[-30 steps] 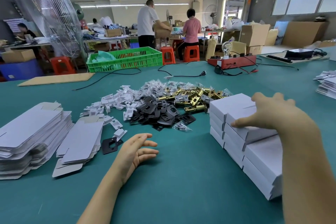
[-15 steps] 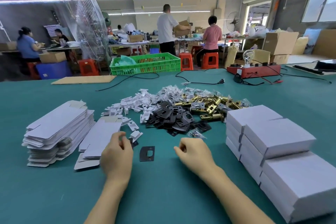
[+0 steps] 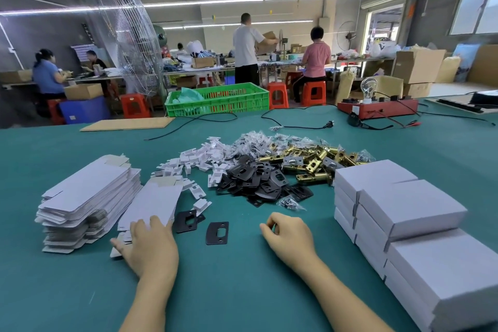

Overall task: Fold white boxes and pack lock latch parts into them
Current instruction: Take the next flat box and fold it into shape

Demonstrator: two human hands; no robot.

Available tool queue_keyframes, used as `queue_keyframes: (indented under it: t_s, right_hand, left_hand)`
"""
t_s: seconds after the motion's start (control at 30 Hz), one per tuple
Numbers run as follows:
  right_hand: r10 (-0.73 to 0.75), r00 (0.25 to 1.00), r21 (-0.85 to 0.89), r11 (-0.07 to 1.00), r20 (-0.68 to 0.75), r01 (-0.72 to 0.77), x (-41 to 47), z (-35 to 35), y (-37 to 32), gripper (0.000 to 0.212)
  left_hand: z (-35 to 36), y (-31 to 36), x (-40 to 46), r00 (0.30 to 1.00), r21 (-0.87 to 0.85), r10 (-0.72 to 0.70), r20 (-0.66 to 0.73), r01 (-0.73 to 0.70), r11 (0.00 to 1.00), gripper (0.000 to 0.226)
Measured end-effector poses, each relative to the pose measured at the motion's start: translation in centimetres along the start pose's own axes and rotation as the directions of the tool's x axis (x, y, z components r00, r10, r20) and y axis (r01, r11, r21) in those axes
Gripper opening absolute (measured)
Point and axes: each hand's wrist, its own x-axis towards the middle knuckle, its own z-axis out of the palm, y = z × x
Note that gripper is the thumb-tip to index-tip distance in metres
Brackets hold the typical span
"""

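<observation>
Meanwhile, a worker's left hand (image 3: 151, 248) rests flat, fingers spread, on the smaller stack of flat white box blanks (image 3: 155, 202) near the green table's (image 3: 242, 291) left edge.
Right hand (image 3: 289, 237), loosely curled, holds nothing; lock latch parts (image 3: 304, 162) lie mid-table, folded white boxes (image 3: 409, 210) stacked toward the right edge.

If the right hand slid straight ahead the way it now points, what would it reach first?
Probably the small clear bag of screws just beyond the right hand; the pile of black plates lies behind it. Depth is uncertain.
</observation>
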Motion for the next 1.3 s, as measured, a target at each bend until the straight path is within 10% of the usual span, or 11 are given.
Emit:
queue_keyframes:
  t_s: [0.23, 0.4, 0.53, 0.67, 0.9, 1.03, 1.3]
  right_hand:
    - [0.085, 0.996, 0.301, 0.950, 0.010, -0.084, -0.1, -0.6, 0.2, 0.032]
    - [0.153, 0.988, 0.517, 0.843, 0.031, -0.147, -0.3, -1.0, 0.1, 0.038]
    - [0.174, 0.984, 0.684, 0.713, 0.041, -0.155, -0.2, -1.4, 0.0, 0.023]
    - [0.194, 0.979, 0.794, 0.586, 0.059, -0.164, 0.2, -1.8, 0.3, 0.010]
    - [0.216, 0.976, 0.829, 0.542, 0.024, -0.141, 0.2, -1.9, 0.5, 0.009]
    - [0.159, 0.987, 0.754, 0.646, 0.023, -0.122, -0.4, -1.0, -0.3, 0.050]
    - [-0.038, 0.999, 0.719, 0.694, -0.030, 0.048, -1.3, -0.1, -1.3, 0.097]
  left_hand:
    - [-1.3, 2.5, -2.9, 0.892, -0.429, 0.111, -0.438, -0.317, 0.846, 0.018]
    - [-1.7, 6.6, -5.9, 0.996, -0.879, 0.075, -0.047, -0.077, 0.471, 0.030]
    - [-0.3, 7.6, -7.5, 0.933, -0.933, 0.175, 0.315, 0.271, 0.235, 0.032]
    - [-0.1, 7.0, -7.3, 0.878, -0.932, 0.333, 0.343, 0.274, 0.239, 0.008]
    - [0.0, 7.0, -7.7, 0.832, -0.929, 0.419, 0.363, 0.288, 0.234, 0.029]
    - [-0.1, 7.1, -7.6, 0.868, -0.940, 0.362, 0.339, 0.323, 0.106, 0.041]
    - [-0.5, 7.4, -8.5, 0.938, -0.906, 0.344, 0.042, -0.109, 0.409, 0.061]
